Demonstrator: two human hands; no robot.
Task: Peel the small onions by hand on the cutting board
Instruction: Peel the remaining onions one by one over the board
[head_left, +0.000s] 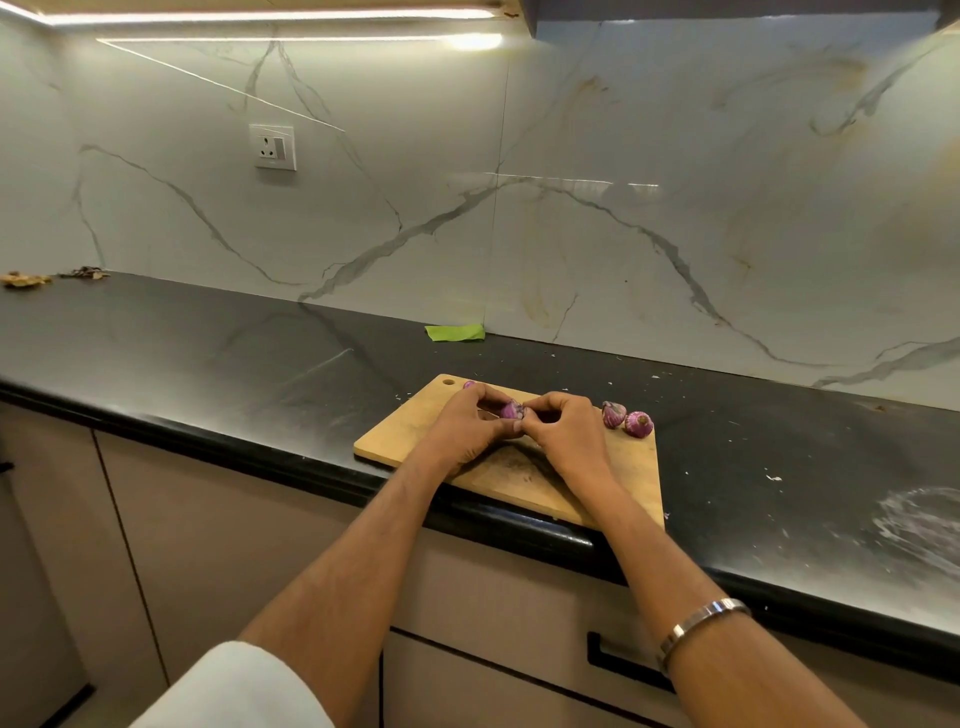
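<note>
At the far left, against the wall, two small heaps of dry brownish peelings (26, 279) lie on the black stone tabletop (208, 353), and above them a white wall socket with a switch (272, 147) is set into the white marble-patterned backsplash (623, 208). Further along, a flat green scrap (455, 332) rests on the tabletop where it meets the backsplash. In front of it lies the light wooden rectangular cutting board (405, 436), with a small hanging hole in its far left corner and its near right corner reaching over the tabletop's front edge. A bit of a small purple onion (468, 385) shows on the board just behind the left hand (467, 426), mostly hidden by it. The left hand and the right hand (566, 431) meet over the middle of the board, and between them they hold a small purple onion with streaked skin (511, 410): the fingers of both hands are curled around it, thumb tips pressed close together at its near side. To the right of the hands, two more small purple unpeeled onions (626, 420) sit side by side near the board's far right corner. A silver metal bangle (701, 623) circles the right forearm. White specks and a pale smeared patch (919, 525) mark the tabletop at the far right.
</note>
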